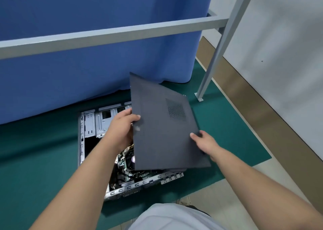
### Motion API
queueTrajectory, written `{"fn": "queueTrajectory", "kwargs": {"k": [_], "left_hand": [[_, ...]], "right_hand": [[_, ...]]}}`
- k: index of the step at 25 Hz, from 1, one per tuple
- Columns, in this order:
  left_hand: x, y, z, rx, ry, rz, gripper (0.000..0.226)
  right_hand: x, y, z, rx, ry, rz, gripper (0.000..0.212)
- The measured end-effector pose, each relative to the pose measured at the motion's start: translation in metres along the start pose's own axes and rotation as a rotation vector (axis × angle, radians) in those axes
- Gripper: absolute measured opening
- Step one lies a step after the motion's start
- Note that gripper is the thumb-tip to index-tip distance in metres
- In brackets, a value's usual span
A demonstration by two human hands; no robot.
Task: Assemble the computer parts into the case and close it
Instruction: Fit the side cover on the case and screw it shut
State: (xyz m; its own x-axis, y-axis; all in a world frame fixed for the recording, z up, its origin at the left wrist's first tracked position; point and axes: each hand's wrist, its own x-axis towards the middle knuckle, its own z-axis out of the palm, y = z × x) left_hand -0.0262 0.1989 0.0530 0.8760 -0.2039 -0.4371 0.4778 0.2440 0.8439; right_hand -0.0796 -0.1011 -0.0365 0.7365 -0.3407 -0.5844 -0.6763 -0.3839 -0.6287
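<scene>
A dark grey side panel (162,125) with a small mesh vent hangs tilted above the open computer case (90,125), which lies on its side on the green mat. My left hand (122,126) grips the panel's left edge, thumb on top. My right hand (204,142) grips its right edge, thumb on the face. Inside the case the motherboard and cables (125,167) show below the panel's near edge. The panel hides the case's right half.
A green mat (43,160) covers the floor under the case. A blue curtain (87,64) hangs behind it. A grey metal frame bar (104,36) crosses above, with its leg (209,72) bolted down at the right. Beige floor and a white wall lie to the right.
</scene>
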Motion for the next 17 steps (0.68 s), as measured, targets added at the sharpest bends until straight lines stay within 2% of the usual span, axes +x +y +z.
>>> {"fn": "queueTrajectory", "kwargs": {"k": [2,4,6,7,8,10,12,17], "left_hand": [[-0.006,-0.001,-0.031,-0.043,0.012,-0.005,0.034],[-0.016,-0.006,-0.06,-0.079,0.006,0.002,0.035],[-0.024,-0.014,-0.085,-0.104,0.081,0.003,0.03],[-0.029,-0.019,-0.095,-0.084,0.167,0.008,0.025],[-0.031,-0.024,-0.104,-0.011,0.288,0.023,0.021],[-0.035,-0.037,-0.123,0.302,0.561,0.086,0.024],[-0.041,-0.049,-0.136,0.634,0.731,0.128,0.029],[-0.047,-0.068,-0.152,1.092,0.774,-0.032,0.033]], "right_hand": [[0.008,-0.01,-0.007,0.21,0.049,0.045,0.064],[0.012,-0.023,-0.004,0.38,0.064,0.047,0.041],[0.009,-0.035,0.01,0.422,0.091,0.025,0.024],[0.005,-0.04,0.02,0.422,0.108,0.013,0.02],[0.001,-0.045,0.032,0.42,0.126,-0.002,0.018],[-0.01,-0.053,0.056,0.402,0.16,-0.043,0.015],[-0.019,-0.058,0.077,0.356,0.196,-0.072,0.015],[-0.033,-0.062,0.103,0.178,0.273,-0.086,0.016]]}}
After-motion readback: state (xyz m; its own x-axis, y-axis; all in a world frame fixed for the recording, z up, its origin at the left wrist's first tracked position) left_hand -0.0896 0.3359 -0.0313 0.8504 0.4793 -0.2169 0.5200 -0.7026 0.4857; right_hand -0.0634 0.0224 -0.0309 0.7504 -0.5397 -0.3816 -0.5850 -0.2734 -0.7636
